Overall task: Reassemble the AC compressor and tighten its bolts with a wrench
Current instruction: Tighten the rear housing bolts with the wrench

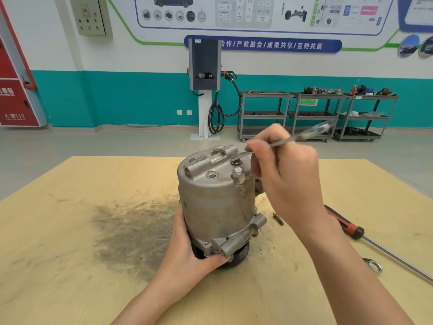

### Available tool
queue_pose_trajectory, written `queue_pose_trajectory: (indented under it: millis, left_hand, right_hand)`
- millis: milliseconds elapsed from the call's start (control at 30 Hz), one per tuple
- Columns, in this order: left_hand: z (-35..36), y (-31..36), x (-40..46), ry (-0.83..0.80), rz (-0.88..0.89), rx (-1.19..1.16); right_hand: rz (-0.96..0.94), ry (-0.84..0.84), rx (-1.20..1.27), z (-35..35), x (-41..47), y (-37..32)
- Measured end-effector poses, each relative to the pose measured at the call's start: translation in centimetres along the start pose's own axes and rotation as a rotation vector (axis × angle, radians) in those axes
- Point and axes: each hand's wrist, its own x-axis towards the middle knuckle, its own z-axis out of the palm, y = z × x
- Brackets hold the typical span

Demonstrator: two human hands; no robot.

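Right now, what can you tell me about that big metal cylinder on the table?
The compressor is a dull grey, stained metal cylinder that stands upright on the wooden table, with a black pulley at its base. Tube-like mounting lugs cross its top and lower side. The top also bears a round port, a capped fitting and bolts. The left hand grips its lower part. The right hand holds a wrench whose end sits on a top bolt.

A: The dull grey cast-metal compressor (216, 198) rides a black pulley (230, 259); pale yellow wooden table (70, 231), sooty grey smear (131, 231) at nine o'clock.

B: At three o'clock, a red-and-black-handled screwdriver (344, 222). The wrench (302, 136) is silver.
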Motion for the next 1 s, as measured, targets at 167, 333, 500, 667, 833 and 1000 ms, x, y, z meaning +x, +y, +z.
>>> queue_pose_trajectory:
  millis: [167, 333, 500, 667, 833, 1000]
  left_hand:
    - [-0.1, 0.1, -0.1, -0.009, -0.006, -0.005]
    - [0.0, 0.3, -0.1, -0.009, 0.002, -0.009]
    - [-0.1, 0.3, 0.0, -0.016, -0.006, -0.010]
    - [0.0, -0.1, 0.0, -0.004, 0.003, -0.004]
    - [0.0, 0.0, 0.0, 0.000, 0.012, -0.003]
    - [0.1, 0.0, 0.0, -0.002, -0.002, -0.013]
  right_hand:
    - [0.426, -0.017, 0.545, -0.8, 0.7, 1.5]
    - [0.717, -0.033, 0.802, -0.7, 0.7, 3.3]
    - [0.646, -0.029, 0.777, -0.3, 0.4, 3.7]
    - [0.268, 0.057, 0.397, 0.3, -0.1, 2.0]
    - [-0.193, 0.103, -0.137, 0.5, -0.3, 0.4]
    - [-0.015, 0.127, 0.031, 0.2, -0.1, 0.6]
